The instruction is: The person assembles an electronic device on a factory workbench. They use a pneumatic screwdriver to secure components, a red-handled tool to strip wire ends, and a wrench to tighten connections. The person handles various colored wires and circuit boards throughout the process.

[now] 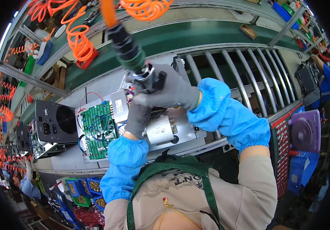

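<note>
My right hand [170,89], in a grey glove, is wrapped round the lower part of a power screwdriver [128,48]. This black and dark green tool hangs from above on an orange hose, and its tip is hidden. Below it, my gloved left hand [137,119] reaches onto the metal chassis [188,132], its fingers covered by the right hand. Beside the left hand lie a silver cylinder [160,130] with a white label and a green circuit board [98,128] with many wires. A silver box [119,106] with a label sits at the board's far edge.
Metal rollers [245,76] run along the line to the right. A black unit with a fan [55,120] stands at left. Coiled orange hoses [80,42] hang above. Blue bins of small parts [94,186] are at lower left, a purple fan [304,132] at right. Other people work at both sides.
</note>
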The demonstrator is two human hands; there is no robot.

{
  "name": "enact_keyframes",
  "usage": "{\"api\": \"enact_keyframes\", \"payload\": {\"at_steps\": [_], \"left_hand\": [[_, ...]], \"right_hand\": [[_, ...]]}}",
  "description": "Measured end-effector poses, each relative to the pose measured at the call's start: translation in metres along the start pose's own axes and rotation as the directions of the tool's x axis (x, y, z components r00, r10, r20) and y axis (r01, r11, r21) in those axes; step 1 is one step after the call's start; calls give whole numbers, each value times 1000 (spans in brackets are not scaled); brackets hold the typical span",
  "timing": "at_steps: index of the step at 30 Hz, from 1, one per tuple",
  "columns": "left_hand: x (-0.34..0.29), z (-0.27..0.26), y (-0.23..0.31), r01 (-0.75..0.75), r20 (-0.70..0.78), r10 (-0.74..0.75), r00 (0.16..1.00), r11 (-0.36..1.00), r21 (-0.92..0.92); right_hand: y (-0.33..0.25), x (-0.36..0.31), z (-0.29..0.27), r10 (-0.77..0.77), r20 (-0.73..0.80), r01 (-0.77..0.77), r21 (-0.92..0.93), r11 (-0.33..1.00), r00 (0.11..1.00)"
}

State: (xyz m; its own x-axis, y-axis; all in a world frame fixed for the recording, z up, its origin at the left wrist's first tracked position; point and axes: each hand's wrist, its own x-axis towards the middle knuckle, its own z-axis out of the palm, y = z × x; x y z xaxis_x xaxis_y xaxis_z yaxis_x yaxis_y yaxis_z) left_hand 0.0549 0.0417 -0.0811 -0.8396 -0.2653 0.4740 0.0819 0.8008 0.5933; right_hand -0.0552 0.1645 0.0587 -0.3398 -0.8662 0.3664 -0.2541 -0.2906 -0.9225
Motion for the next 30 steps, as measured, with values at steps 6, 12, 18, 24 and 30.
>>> {"api": "enact_keyframes", "payload": {"at_steps": [6, 12, 18, 24, 30], "left_hand": [[2, -11, 14, -50, 72, 47, 996, 998, 35], [-7, -20, 41, 319, 54, -315, 948, 934, -160], [-1, -17, 50, 413, 49, -410, 911, 896, -161], [-3, -15, 46, 388, -10, -405, 914, 883, -263], [0, -22, 50, 433, 28, -436, 899, 880, -195]], "right_hand": [[0, 4, 2, -119, 64, 126, -126, 984, 991], [-3, -2, 0, 67, -6, -65, 174, 983, 998], [-7, -6, -8, 72, -53, -62, 165, 984, 996], [-4, -6, -9, 47, -72, -40, 98, 994, 996], [-6, -9, -5, 115, -101, -89, 229, 969, 988]]}}
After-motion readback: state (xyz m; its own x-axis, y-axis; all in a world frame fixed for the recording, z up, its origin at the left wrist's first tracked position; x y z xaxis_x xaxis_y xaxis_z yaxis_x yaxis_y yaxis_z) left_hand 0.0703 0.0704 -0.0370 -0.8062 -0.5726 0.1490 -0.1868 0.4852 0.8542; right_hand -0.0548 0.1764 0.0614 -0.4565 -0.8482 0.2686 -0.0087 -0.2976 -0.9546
